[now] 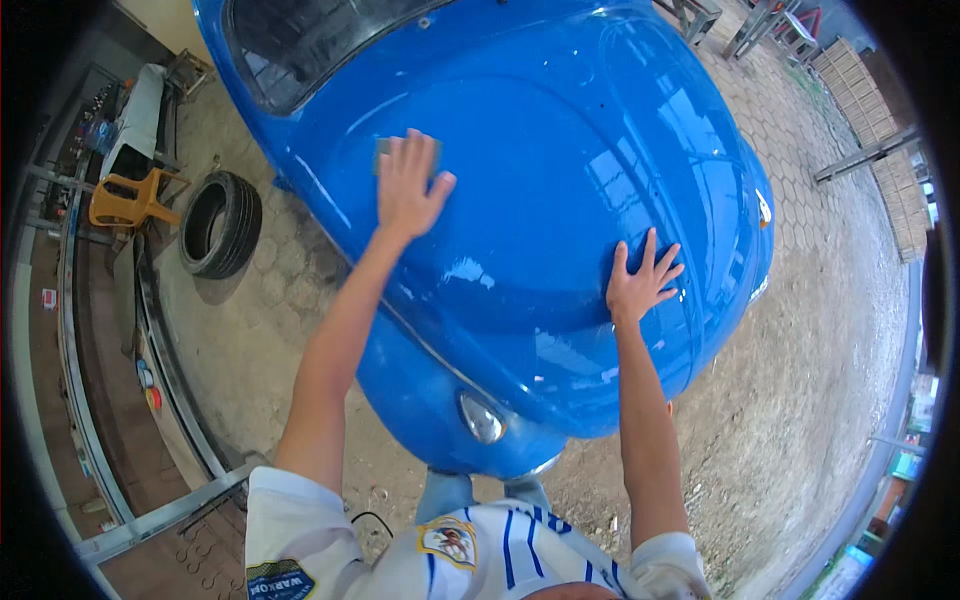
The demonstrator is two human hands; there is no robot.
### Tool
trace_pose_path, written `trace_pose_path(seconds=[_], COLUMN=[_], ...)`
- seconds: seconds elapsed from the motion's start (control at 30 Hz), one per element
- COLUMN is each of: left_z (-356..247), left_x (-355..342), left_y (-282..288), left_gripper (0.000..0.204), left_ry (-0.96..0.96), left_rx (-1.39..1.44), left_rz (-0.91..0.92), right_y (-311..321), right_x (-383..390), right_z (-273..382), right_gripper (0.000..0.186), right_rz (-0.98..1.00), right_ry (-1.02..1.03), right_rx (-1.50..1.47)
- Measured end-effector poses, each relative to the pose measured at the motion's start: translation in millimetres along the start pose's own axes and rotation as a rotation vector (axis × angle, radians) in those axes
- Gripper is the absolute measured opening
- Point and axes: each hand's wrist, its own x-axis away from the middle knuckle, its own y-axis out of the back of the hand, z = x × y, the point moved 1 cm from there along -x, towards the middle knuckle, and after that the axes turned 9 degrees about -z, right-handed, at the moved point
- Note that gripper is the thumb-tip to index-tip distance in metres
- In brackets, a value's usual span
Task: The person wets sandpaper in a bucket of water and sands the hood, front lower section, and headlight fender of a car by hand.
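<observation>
A glossy blue, rounded car hood [520, 180] lies below me, with pale streaks and reflections on it. My left hand [408, 185] presses a small grey-green pad [384, 152] onto its upper left part, fingers extended over the pad and partly hiding it. My right hand [643, 275] rests with spread fingers on the lower right of the hood, holding nothing. Below the hands is a chrome-rimmed headlamp [482, 416] on the blue fender.
A black tyre [235, 240] and an orange plastic chair [135, 200] stand at left, beside a metal-railed structure [170, 390] with small items. Paved and dirt ground [800, 300] surrounds the car; bamboo panels [855, 90] and posts stand at upper right.
</observation>
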Motion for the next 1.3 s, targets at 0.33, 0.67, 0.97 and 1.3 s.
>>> trace_pose_path(seconds=[0.33,0.67,0.97,1.3], left_z=[-58,-145,-176,-155], left_x=[-38,48,-37,115], left_y=[25,-24,-29,36], left_gripper=[0.071,0.068,0.071,0.070], left_ry=[0.077,-0.214,-0.029,-0.218], left_rx=[0.011,0.321,0.232,0.533], left_rz=[-0.003,0.100,-0.035,0.553], right_y=[-5,-7,-8,0], right_x=[2,0,2,2], right_z=[-5,-7,-7,-1], right_gripper=[0.074,0.074,0.075,0.074], right_rz=[-0.007,-0.063,-0.050,-0.008], right_ry=[0.005,0.027,0.024,0.000], right_rx=[-0.008,-0.015,-0.034,-0.027])
